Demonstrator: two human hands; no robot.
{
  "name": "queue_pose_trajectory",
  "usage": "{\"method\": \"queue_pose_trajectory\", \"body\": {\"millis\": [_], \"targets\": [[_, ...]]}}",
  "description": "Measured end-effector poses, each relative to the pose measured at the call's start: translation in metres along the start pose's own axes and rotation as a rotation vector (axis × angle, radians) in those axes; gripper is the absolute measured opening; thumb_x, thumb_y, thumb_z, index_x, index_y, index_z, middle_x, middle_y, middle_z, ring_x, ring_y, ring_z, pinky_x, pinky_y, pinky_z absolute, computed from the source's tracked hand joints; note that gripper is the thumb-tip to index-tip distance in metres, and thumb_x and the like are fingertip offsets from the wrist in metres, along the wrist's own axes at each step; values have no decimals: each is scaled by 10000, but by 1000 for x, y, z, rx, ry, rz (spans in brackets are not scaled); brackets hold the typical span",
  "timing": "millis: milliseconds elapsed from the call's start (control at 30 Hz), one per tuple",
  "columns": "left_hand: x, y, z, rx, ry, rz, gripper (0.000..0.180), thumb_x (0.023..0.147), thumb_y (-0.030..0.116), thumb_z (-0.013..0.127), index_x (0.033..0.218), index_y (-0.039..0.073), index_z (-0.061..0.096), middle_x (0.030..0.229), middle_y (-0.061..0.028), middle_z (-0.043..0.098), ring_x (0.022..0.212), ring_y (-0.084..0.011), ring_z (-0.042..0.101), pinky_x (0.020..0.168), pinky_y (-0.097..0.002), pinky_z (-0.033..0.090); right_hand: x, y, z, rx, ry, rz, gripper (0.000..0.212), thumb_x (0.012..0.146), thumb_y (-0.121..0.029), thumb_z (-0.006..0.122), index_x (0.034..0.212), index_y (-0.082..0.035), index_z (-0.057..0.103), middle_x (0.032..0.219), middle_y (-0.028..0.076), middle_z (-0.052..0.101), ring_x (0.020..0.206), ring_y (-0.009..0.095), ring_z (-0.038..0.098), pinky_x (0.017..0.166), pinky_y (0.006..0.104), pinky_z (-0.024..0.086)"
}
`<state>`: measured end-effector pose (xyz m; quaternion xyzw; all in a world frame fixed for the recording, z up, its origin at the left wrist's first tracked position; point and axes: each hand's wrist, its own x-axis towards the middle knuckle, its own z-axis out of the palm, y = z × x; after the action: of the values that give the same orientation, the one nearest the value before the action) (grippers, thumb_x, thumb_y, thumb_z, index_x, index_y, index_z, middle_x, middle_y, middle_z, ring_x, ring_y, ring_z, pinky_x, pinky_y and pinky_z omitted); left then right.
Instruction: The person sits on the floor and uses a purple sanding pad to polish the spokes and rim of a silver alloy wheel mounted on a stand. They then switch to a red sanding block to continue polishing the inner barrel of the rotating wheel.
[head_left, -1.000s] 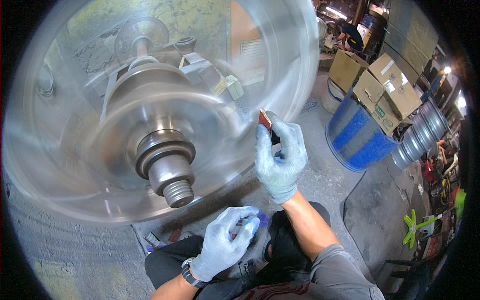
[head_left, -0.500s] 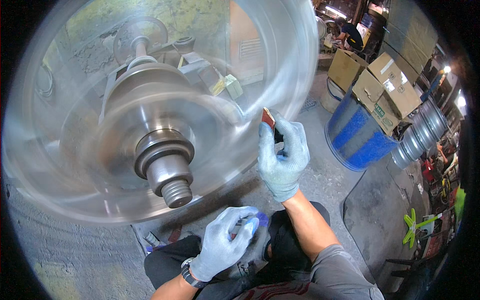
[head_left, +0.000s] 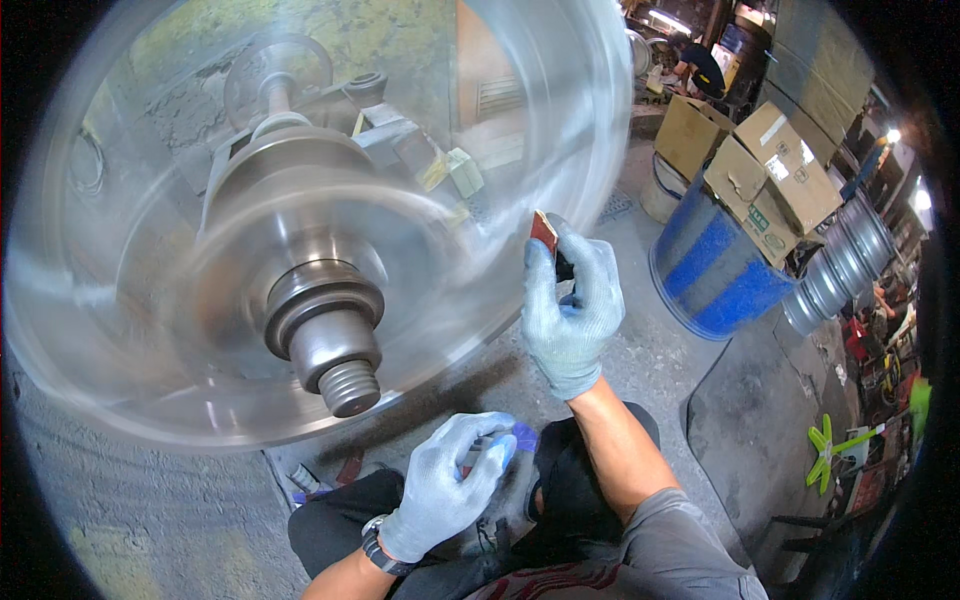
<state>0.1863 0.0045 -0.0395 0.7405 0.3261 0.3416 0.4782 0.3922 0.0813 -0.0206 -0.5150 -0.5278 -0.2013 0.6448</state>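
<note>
My right hand (head_left: pixel 573 310), in a pale grey knit glove, pinches a folded piece of reddish-brown sandpaper (head_left: pixel 544 231) between thumb and fingers. It is beside the right side of a large metal wheel rim (head_left: pixel 470 300), blurred by spinning; a contact cannot be made out. The rim turns around a steel spindle (head_left: pixel 335 340) whose threaded end points toward me. Low over my lap, my left hand (head_left: pixel 455 485) is gloved too, with curled fingers. A small purple-blue thing (head_left: pixel 524 437) shows at its fingertips; whether the hand holds it is unclear.
To the right stands a blue-striped drum (head_left: pixel 715 270) topped with cardboard boxes (head_left: pixel 775 185). Stacked metal rims (head_left: pixel 845 260) lean behind it. A dark mat (head_left: pixel 745 430) lies on the floor near a lime-green star-shaped base (head_left: pixel 822 455). Another person (head_left: pixel 700 70) crouches far back.
My right hand has shifted slightly right with the sandpaper, a little away from the rim. The rim keeps spinning. My left hand stays in place.
</note>
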Motion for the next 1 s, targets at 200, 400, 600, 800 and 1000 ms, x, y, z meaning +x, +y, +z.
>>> {"method": "queue_pose_trajectory", "body": {"millis": [200,400,600,800,1000], "targets": [[0,1,0,-15,-5,-30,224,1018,88,701,1209,-23,740,1125,-176,763,982,-236,748,895,-357,577,2,-1,-2,-21,-8,-3,286,913,20,778,1197,-7,764,941,126,731,769,250,657,683,363,539],[1,2,1,-17,-3,-28,227,1018,95,700,1206,-26,741,1141,-184,765,1009,-254,746,918,-368,572,1,3,-3,-16,0,16,296,911,30,780,1204,-8,762,943,121,726,761,236,650,679,354,533],[1,1,1,-1,-6,-14,226,1017,94,699,1205,-26,741,1141,-181,765,1002,-254,744,911,-368,571,5,2,-5,-27,9,-10,294,914,32,777,1205,-11,761,928,112,706,755,226,645,679,349,528],[1,2,2,-12,-8,-46,224,1019,97,702,1206,-20,742,1132,-172,766,984,-235,741,896,-358,573,4,4,-5,-20,12,23,290,927,13,775,1216,-16,764,924,114,707,759,223,642,680,347,526],[1,2,2,-12,-10,-44,220,1018,86,697,1208,-17,742,1129,-164,766,977,-218,740,891,-349,575,7,7,-6,-27,36,-6,277,935,-1,778,1211,-13,766,901,112,695,749,217,638,678,344,523]]}}
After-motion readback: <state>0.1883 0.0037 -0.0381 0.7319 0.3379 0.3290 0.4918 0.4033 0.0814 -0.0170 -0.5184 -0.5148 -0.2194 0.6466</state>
